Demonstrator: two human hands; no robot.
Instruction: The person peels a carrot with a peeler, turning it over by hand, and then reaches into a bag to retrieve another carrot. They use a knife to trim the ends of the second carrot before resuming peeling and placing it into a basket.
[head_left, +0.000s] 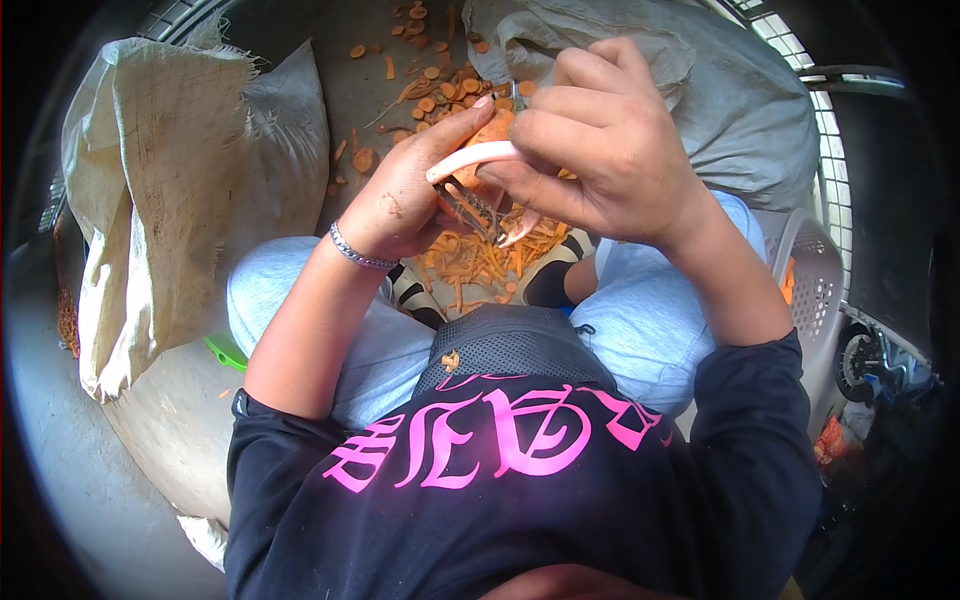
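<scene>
An orange carrot (493, 133) is held in my left hand (405, 187), which wears a chain bracelet (356, 253) at the wrist. My right hand (611, 139) grips a peeler with a pale pink handle (474, 156). Its dirty metal blade (469, 210) is by the near end of the carrot, beside my left fingers; whether blade and skin touch I cannot tell. My fingers hide much of the carrot. Below both hands, carrot peelings (517, 255) lie heaped on the floor between my shoes.
Cut carrot ends (446, 91) are scattered on the floor ahead. A woven sack (157, 187) stands at the left, and a grey sack (750, 112) lies at the far right. A perforated plastic basket (817, 292) with something orange inside is beside my right knee. A carrot scrap (450, 361) rests on my mesh pouch (517, 349).
</scene>
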